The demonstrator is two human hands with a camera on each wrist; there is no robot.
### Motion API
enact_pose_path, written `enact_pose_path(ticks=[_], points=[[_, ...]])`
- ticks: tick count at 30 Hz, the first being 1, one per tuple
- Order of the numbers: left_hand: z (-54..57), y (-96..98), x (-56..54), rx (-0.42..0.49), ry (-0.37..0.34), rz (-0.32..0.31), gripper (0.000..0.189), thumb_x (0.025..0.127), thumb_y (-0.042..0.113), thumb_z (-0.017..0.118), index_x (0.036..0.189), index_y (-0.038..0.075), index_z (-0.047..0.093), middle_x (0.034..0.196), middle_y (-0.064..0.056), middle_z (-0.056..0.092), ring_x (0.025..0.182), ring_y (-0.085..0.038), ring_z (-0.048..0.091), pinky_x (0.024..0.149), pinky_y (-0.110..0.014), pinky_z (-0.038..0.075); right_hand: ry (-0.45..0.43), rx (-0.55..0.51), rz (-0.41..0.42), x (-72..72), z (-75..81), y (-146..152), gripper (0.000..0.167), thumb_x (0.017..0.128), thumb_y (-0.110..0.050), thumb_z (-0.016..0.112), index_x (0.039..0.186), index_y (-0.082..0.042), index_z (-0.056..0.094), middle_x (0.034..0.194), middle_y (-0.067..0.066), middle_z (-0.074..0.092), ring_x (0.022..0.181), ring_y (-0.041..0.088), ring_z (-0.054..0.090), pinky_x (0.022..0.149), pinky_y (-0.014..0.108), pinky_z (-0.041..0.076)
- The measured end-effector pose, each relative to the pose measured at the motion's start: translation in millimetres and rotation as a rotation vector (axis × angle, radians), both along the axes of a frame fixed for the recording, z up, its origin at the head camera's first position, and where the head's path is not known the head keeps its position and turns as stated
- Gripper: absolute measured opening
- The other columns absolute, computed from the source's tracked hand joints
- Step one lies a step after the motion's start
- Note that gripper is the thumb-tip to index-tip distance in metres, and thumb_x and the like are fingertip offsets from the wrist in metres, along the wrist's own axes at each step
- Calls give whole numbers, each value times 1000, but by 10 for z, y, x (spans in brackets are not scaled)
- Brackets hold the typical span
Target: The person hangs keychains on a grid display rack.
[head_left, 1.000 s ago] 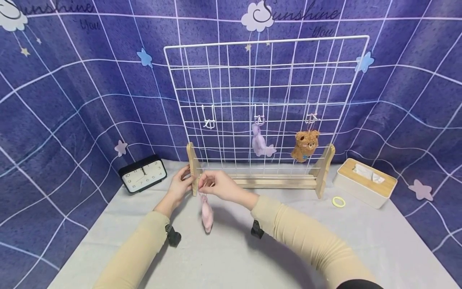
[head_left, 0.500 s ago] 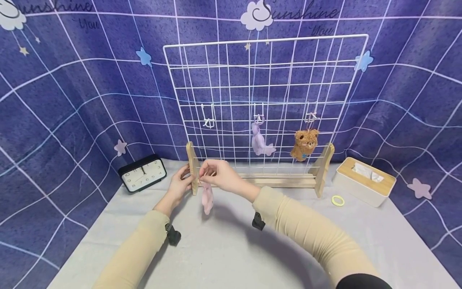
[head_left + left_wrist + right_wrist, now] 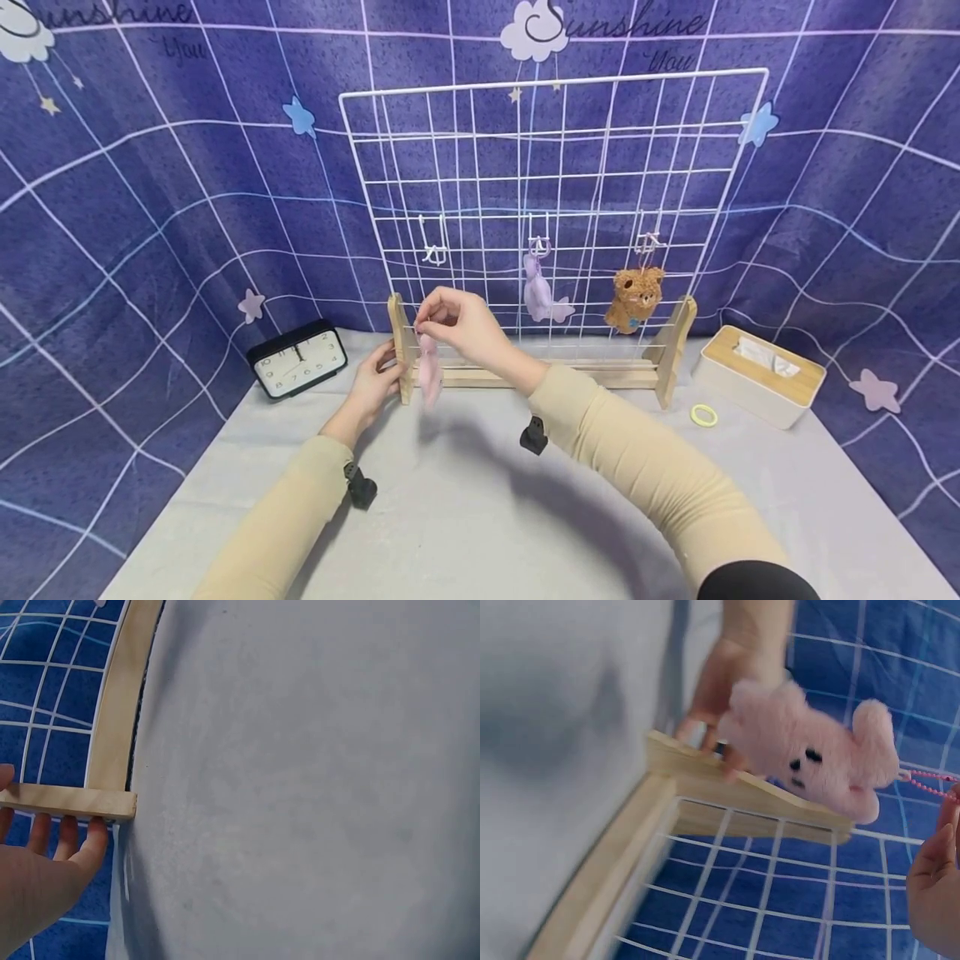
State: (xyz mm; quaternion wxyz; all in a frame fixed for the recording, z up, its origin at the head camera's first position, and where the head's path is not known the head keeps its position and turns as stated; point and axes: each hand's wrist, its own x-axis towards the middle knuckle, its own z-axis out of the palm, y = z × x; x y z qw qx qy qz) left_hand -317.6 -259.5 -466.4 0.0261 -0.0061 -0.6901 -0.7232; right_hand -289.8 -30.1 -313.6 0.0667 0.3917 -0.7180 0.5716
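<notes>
My right hand (image 3: 471, 332) pinches the pink bead chain (image 3: 928, 787) of a pink plush keychain (image 3: 810, 746), which dangles below the fingers in front of the rack's left end. Its dark eyes and stubby limbs show in the right wrist view. With thumb on one side and fingers on the other, my left hand (image 3: 371, 385) holds the left wooden foot (image 3: 71, 800) of the white wire grid rack (image 3: 555, 82). Above the right hand, a white hook (image 3: 434, 254) on the grid is bare. A purple plush keychain (image 3: 537, 292) and a brown bear keychain (image 3: 634, 300) hang from two other hooks.
Left of the rack stands a black-framed clock (image 3: 297, 362). A tissue box with a wooden lid (image 3: 761, 375) sits at the right, and a yellow ring (image 3: 703, 416) lies near it on the pale tabletop (image 3: 450, 517). A blue patterned curtain (image 3: 187, 275) closes off the back.
My right hand has risen toward the grid, lifting the pink plush keychain off to a greater height above the table. The left hand has stayed on the wooden foot.
</notes>
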Motion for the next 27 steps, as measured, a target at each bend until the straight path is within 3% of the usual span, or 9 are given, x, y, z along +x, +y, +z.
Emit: enact_pose_path(ticks=[6, 14, 17, 24, 27], points=[[-6, 16, 17, 2, -4, -2, 65, 103, -2, 54, 161, 5, 26, 156, -23, 35, 137, -41, 41, 110, -51, 43, -11, -80, -1, -57, 132, 60, 9, 90, 6, 73, 95, 0, 68, 91, 13, 74, 80, 22, 68, 81, 34, 55], [23, 25, 34, -13, -5, 12, 64, 103, 0, 54, 161, 5, 27, 157, -23, 35, 136, -40, 43, 109, -49, 45, 12, -113, -21, -73, 224, 95, 9, 90, 5, 73, 94, -1, 68, 90, 12, 75, 79, 20, 69, 86, 48, 54], [20, 21, 30, -9, -2, 8, 64, 104, -1, 53, 161, 5, 26, 157, -23, 34, 136, -40, 42, 109, -49, 44, 28, -116, -35, -67, 259, 97, 9, 90, 4, 73, 94, -2, 68, 90, 11, 75, 79, 20, 68, 84, 40, 53], [-5, -7, 52, 1, 60, -2, 65, 100, 5, 61, 159, 4, 32, 154, -26, 37, 133, -39, 47, 105, -46, 49, 57, -113, -56, -79, 378, 85, 9, 90, 4, 73, 94, -2, 68, 91, 12, 75, 81, 29, 69, 84, 36, 51], [12, 8, 45, -3, 32, -10, 65, 102, 2, 55, 161, 4, 27, 157, -25, 33, 137, -41, 41, 109, -50, 45, 64, -120, -67, -89, 419, 78, 9, 90, 5, 73, 94, -2, 68, 91, 12, 75, 82, 31, 69, 83, 32, 52]])
